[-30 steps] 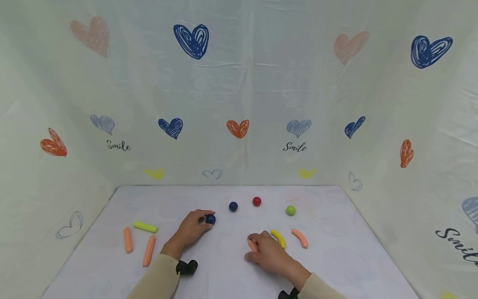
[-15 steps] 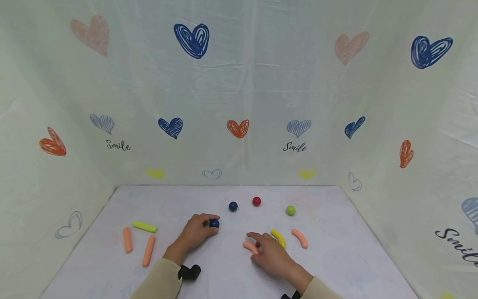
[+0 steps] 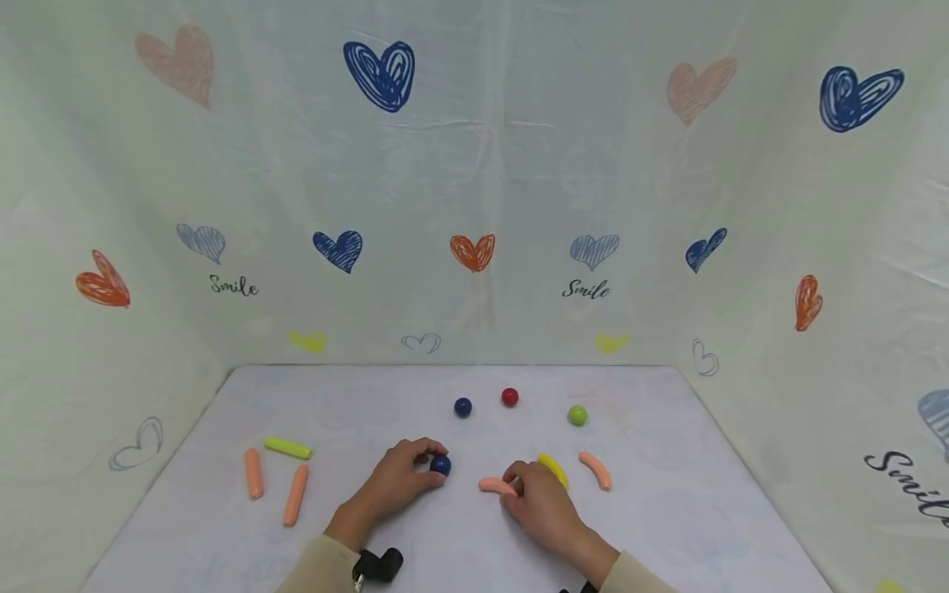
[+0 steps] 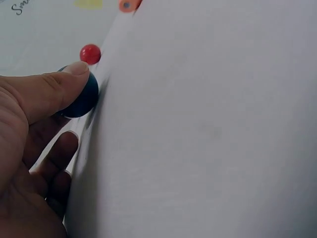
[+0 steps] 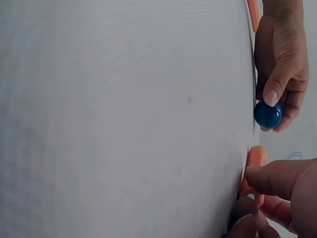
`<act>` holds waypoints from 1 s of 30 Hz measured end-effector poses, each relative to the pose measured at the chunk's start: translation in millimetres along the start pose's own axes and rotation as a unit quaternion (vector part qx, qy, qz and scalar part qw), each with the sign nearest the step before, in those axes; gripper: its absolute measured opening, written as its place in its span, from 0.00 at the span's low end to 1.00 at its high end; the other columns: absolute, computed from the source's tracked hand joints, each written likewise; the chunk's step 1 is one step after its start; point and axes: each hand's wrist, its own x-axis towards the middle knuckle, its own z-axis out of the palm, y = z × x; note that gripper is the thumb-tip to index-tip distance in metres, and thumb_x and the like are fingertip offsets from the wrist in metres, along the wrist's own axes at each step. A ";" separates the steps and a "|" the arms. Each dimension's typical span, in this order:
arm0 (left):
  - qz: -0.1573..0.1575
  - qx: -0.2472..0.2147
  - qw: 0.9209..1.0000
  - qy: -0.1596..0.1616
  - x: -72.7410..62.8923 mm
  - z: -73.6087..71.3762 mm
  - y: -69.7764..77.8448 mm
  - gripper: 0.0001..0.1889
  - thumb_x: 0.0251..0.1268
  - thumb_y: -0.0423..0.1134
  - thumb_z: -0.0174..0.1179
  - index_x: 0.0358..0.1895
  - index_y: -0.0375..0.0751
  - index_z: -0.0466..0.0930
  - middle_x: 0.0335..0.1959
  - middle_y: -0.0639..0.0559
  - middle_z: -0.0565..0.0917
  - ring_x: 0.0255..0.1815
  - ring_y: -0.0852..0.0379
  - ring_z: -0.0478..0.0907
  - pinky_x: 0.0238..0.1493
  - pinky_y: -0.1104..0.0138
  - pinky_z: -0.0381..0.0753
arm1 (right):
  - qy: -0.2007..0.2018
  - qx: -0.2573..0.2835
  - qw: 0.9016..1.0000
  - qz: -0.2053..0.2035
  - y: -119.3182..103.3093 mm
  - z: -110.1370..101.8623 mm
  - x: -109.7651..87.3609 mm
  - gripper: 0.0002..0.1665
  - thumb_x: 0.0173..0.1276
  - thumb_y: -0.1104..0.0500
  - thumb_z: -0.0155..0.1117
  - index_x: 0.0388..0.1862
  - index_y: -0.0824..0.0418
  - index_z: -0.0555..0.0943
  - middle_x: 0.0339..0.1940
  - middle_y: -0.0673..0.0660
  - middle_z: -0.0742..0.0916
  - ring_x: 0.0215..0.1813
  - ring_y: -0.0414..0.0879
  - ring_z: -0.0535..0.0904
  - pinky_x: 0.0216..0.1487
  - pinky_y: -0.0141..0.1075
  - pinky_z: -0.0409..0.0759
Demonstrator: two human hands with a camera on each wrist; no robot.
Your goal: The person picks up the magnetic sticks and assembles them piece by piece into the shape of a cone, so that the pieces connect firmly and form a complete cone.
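Note:
My left hand [image 3: 398, 480] pinches a glossy dark blue ball [image 3: 441, 466] between thumb and fingers, low over the white table. In the left wrist view, the thumb lies across the ball [image 4: 81, 99]. To its right, my right hand [image 3: 547, 506] pinches one end of a short, curved, salmon-orange piece [image 3: 494, 485]; its other end points left toward the ball. In the right wrist view, thumb and finger grip this orange piece [image 5: 256, 157]. Just beyond the right hand lies a curved yellow piece [image 3: 553, 469], partly hidden by the knuckles.
Farther back sit a second blue ball [image 3: 463, 408], a red ball [image 3: 510, 397] and a green ball [image 3: 577, 415]. Another curved orange piece [image 3: 596, 471] lies right. At left are two orange sticks [image 3: 296, 496] and a yellow-green stick [image 3: 288, 448]. A heart-printed curtain [image 3: 474, 165] encloses the table.
My left hand has brought the blue ball nearer and to the right. My right hand has turned the curved orange piece from slanted to nearly level, its free end now pointing left.

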 end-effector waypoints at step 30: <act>0.020 -0.025 0.999 -0.041 -6.2 16.3 9.7 0.17 0.65 0.41 0.75 0.56 0.56 0.85 0.44 0.61 0.84 0.49 0.58 0.78 0.54 0.56 0.77 | 0.040 0.069 0.997 -0.013 5.7 8.0 10.5 0.13 0.68 0.58 0.77 0.51 0.53 0.91 0.38 0.45 0.90 0.38 0.36 0.78 0.39 0.30 0.79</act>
